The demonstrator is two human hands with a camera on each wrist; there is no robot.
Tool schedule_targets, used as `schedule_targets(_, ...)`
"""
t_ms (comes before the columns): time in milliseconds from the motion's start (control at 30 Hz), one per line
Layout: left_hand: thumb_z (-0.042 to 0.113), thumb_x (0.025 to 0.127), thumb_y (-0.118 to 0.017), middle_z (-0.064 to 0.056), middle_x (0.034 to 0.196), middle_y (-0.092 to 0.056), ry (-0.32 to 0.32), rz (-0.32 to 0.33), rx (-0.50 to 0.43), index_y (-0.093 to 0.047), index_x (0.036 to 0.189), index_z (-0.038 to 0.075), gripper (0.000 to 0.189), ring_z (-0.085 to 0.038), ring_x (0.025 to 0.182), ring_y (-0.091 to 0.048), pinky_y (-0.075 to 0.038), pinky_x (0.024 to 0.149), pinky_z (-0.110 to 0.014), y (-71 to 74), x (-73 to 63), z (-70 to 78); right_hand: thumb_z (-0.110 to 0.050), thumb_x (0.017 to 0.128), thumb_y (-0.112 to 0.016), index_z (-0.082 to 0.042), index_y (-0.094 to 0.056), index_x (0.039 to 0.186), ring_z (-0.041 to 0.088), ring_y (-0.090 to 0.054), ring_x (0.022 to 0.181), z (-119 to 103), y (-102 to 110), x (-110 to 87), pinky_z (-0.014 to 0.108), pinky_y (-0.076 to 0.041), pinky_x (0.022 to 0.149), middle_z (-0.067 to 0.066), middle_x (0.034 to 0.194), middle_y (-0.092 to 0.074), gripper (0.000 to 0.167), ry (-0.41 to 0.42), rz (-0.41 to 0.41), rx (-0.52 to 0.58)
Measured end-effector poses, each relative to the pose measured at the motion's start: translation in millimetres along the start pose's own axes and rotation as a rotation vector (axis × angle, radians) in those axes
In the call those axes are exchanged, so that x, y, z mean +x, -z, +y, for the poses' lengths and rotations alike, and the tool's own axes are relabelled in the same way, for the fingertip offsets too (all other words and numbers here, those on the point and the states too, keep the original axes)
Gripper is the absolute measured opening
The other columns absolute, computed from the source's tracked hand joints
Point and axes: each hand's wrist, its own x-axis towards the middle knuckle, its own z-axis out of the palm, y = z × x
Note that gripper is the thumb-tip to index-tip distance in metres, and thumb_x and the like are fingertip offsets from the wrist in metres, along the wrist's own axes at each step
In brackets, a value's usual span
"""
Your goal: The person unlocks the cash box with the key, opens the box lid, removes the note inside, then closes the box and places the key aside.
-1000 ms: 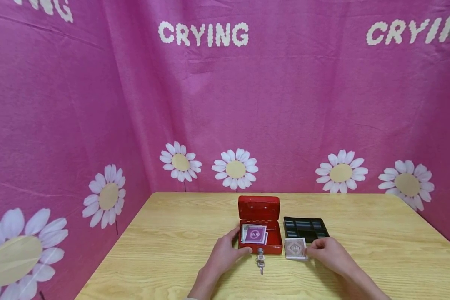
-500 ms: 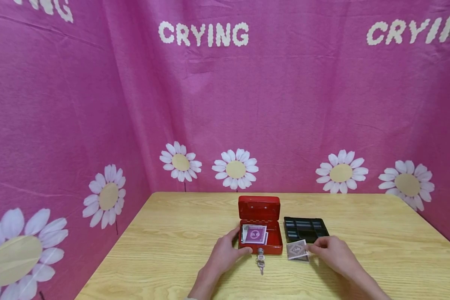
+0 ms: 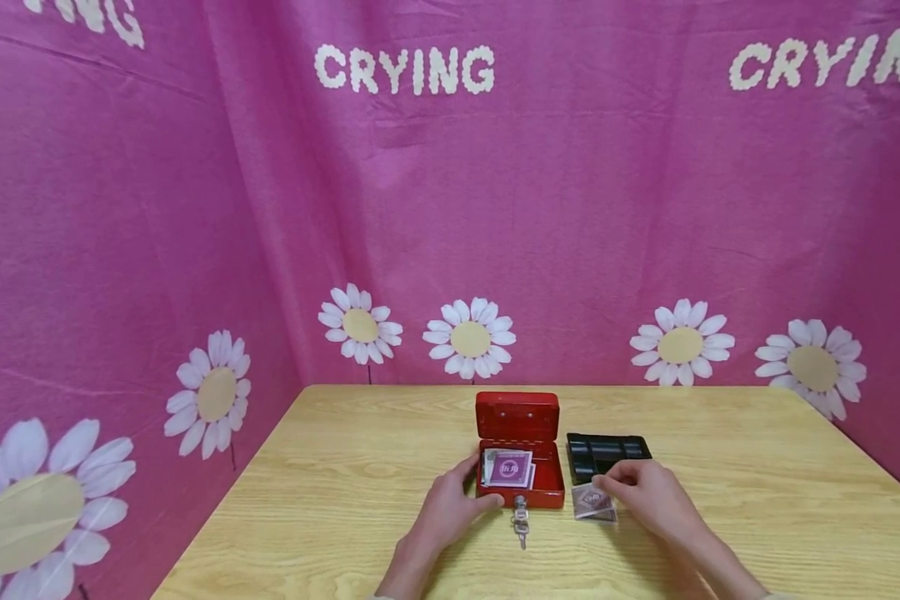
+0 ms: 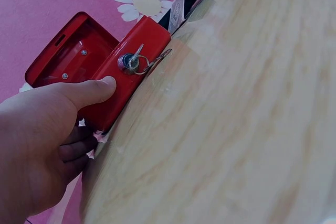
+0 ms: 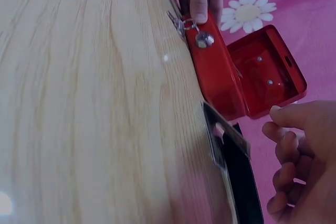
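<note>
A red cash box (image 3: 543, 477) stands with its lid up on the wooden table. My left hand (image 3: 448, 502) grips its left front corner, the thumb on the front wall as the left wrist view shows. Inside lies a purple folded banknote (image 3: 509, 468) on other paper notes. Keys (image 4: 137, 60) hang from the lock at the front. My right hand (image 3: 648, 497) hovers right of the box, fingers loosely curled. Below its fingertips a brownish folded banknote (image 3: 591, 502) rests on the table, tilted up in the right wrist view, with a gap to the hand.
A black compartment tray (image 3: 581, 450) lies right of the box, partly behind my right hand. The wooden table (image 3: 360, 467) extends to a pink cloth backdrop (image 3: 570, 208) with printed daisies and lettering at the back and left.
My right hand, which held the brownish banknote, has let go of it and shifted left and up. The note has turned slightly and stays on the table. My left hand keeps its place.
</note>
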Motion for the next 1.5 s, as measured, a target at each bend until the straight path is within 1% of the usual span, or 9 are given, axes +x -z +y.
schedule_targets(167,0.030,0.081,-0.083,-0.015,0.151,-0.048,-0.017,0.004,0.003,-0.043,0.150,0.006,0.083,-0.038,0.140,-0.044,-0.039,0.114,-0.053,0.6,-0.5,-0.7,-0.027,0.089,-0.072,-0.010,-0.074,0.086,0.010,-0.045,0.061,-13.6,-7.0,1.6,0.022,-0.035,0.051,-0.003,0.067,-0.058,0.018,0.015,-0.012,0.035)
schedule_targets(433,0.031,0.081,-0.082,-0.015,0.151,-0.049,-0.020,0.002,0.010,-0.042,0.150,0.007,0.083,-0.038,0.141,-0.043,-0.038,0.115,-0.053,0.2,0.1,-1.6,-0.026,0.090,-0.072,-0.011,-0.075,0.088,0.010,-0.050,0.062,-28.8,-19.3,7.0,0.022,-0.040,0.053,0.001,0.075,-0.067,0.016,0.053,-0.034,0.076)
schedule_targets(600,0.030,0.081,-0.082,-0.015,0.150,-0.049,-0.018,0.002,0.012,-0.043,0.150,0.006,0.083,-0.038,0.140,-0.043,-0.038,0.114,-0.054,0.7,-0.4,-1.6,-0.024,0.090,-0.072,-0.011,-0.075,0.090,0.012,-0.050,0.063,-36.0,-28.0,9.5,0.024,-0.041,0.051,0.002,0.075,-0.066,0.013,0.046,-0.044,0.117)
schedule_targets(767,0.030,0.081,-0.082,-0.015,0.151,-0.049,-0.015,0.003,0.006,-0.043,0.150,0.006,0.082,-0.038,0.141,-0.043,-0.038,0.115,-0.054,1.1,-0.8,-1.8,-0.023,0.089,-0.073,-0.011,-0.075,0.090,0.014,-0.055,0.061,-41.2,-34.6,10.9,0.026,-0.048,0.050,0.002,0.074,-0.066,0.012,0.034,-0.048,0.153)
schedule_targets(867,0.030,0.082,-0.082,-0.016,0.151,-0.048,-0.017,0.003,0.004,-0.043,0.150,0.006,0.082,-0.038,0.141,-0.043,-0.038,0.115,-0.054,1.6,-0.9,-1.4,-0.021,0.088,-0.073,-0.012,-0.075,0.090,0.013,-0.054,0.056,-42.9,-38.1,13.1,0.025,-0.046,0.048,0.003,0.071,-0.065,0.010,0.038,-0.037,0.151)
schedule_targets(967,0.030,0.082,-0.082,-0.016,0.150,-0.049,-0.021,0.001,-0.001,-0.043,0.149,0.005,0.081,-0.038,0.141,-0.043,-0.037,0.115,-0.054,1.7,-0.8,-0.9,-0.021,0.087,-0.073,-0.013,-0.076,0.090,0.011,-0.050,0.053,-43.7,-41.0,14.8,0.024,-0.040,0.047,0.003,0.068,-0.063,0.009,0.050,-0.027,0.133)
schedule_targets(1167,0.029,0.083,-0.081,-0.015,0.150,-0.049,-0.030,-0.011,-0.005,-0.044,0.150,0.007,0.080,-0.037,0.141,-0.043,-0.038,0.115,-0.054,1.1,-0.4,-1.0,-0.018,0.088,-0.074,-0.013,-0.076,0.088,0.012,-0.047,0.057,-46.7,-43.9,15.0,0.022,-0.036,0.048,0.002,0.069,-0.062,0.005,0.040,-0.046,0.119)
schedule_targets(1333,0.029,0.083,-0.081,-0.016,0.150,-0.049,-0.042,-0.010,-0.002,-0.044,0.149,0.006,0.079,-0.037,0.140,-0.044,-0.039,0.114,-0.053,0.8,-0.8,-2.0,-0.016,0.088,-0.074,-0.012,-0.077,0.088,0.012,-0.048,0.059,-47.9,-46.2,14.7,0.022,-0.036,0.048,0.001,0.069,-0.063,0.005,0.054,-0.049,0.114)
schedule_targets(1500,0.028,0.083,-0.081,-0.015,0.150,-0.050,-0.043,-0.005,0.002,-0.044,0.149,0.005,0.079,-0.037,0.140,-0.045,-0.039,0.114,-0.052,1.3,-1.0,-1.9,-0.016,0.087,-0.075,-0.011,-0.076,0.088,0.012,-0.051,0.062,-48.2,-49.5,15.8,0.022,-0.039,0.049,-0.001,0.071,-0.063,0.005,0.059,-0.042,0.108)
